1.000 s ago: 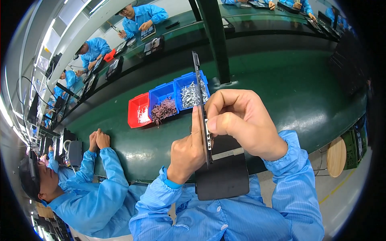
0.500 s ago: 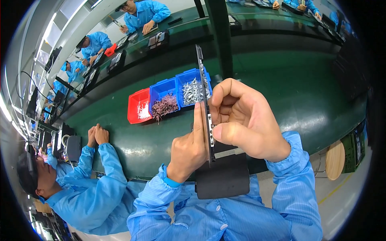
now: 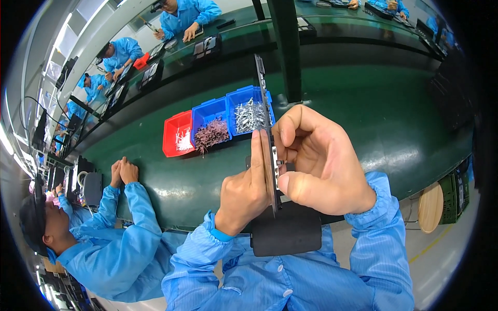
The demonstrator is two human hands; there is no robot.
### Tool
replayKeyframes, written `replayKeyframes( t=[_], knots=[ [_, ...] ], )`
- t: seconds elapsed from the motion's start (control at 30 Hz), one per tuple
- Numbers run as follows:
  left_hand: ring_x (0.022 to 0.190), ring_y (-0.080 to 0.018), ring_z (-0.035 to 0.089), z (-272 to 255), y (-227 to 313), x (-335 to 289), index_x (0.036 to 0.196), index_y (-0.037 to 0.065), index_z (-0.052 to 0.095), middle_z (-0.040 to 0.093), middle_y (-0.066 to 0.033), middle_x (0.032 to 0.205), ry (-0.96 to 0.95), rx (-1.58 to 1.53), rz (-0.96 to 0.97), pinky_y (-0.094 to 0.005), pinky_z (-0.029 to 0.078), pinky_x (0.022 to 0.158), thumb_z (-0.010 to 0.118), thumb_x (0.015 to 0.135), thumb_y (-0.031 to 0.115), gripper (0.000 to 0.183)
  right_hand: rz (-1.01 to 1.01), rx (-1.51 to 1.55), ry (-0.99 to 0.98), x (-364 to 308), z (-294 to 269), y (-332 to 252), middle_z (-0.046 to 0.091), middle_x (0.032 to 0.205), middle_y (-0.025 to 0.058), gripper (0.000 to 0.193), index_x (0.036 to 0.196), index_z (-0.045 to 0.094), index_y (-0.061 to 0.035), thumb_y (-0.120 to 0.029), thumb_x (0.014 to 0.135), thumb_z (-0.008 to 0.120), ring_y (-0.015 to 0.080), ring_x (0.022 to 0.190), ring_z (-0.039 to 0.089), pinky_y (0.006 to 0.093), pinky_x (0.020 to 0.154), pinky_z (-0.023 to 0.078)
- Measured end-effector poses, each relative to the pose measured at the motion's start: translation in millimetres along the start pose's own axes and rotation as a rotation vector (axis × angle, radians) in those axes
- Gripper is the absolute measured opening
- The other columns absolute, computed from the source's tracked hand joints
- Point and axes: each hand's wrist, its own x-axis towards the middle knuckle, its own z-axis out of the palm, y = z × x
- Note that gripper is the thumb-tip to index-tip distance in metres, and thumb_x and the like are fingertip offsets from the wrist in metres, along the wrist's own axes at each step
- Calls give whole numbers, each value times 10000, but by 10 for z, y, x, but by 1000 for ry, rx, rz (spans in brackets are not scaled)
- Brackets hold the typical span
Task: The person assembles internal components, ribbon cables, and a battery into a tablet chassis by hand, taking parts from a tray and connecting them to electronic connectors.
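A thin black panel, seen almost edge-on, stands upright with small metal and white fittings along its right side. My left hand holds it, fingers laid along its left face. On the other side my right hand is closed, its fingers curled and its thumb close to the fittings. A small dark piece shows between panel and thumb; whether the right hand grips it is hard to see. Just behind the panel is a blue bin of silvery small parts, partly covered by it.
Another blue bin holds purplish-brown parts, and a red bin holds white strips. A black flat object lies below my hands. At left, a person rests clasped hands on the green table. A dark post rises behind the bins.
My right thumb has drawn slightly back and down from the panel's fittings, and the small dark piece shows more. The left hand keeps its hold on the panel.
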Motion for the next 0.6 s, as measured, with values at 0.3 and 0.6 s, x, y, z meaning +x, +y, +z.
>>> replayKeyframes(
  t=[0.3, 0.6],
  knots=[
    [641, -293, 677, 46, -39, -28, 761, 65, 668, 660, -97, 696, 8, -17, 2, -364, 511, 569, 800, 679, 159, 181, -53, -27, 8, -18, -4, 24, 485, 964, 57, 378, 1001, 434, -34, -51, 726, 693, 109, 864, 497, 267, 788, 460],
    [646, -300, 689, 74, -69, -37, 836, 81, 694, 678, -101, 710, -9, 125, 45, -366, 527, 564, 808, 703, 157, 190, 55, 8, 49, -9, -10, -34, 524, 994, 91, 301, 1013, 447, -30, -23, 784, 642, 113, 876, 532, 275, 809, 484]
  ],
)
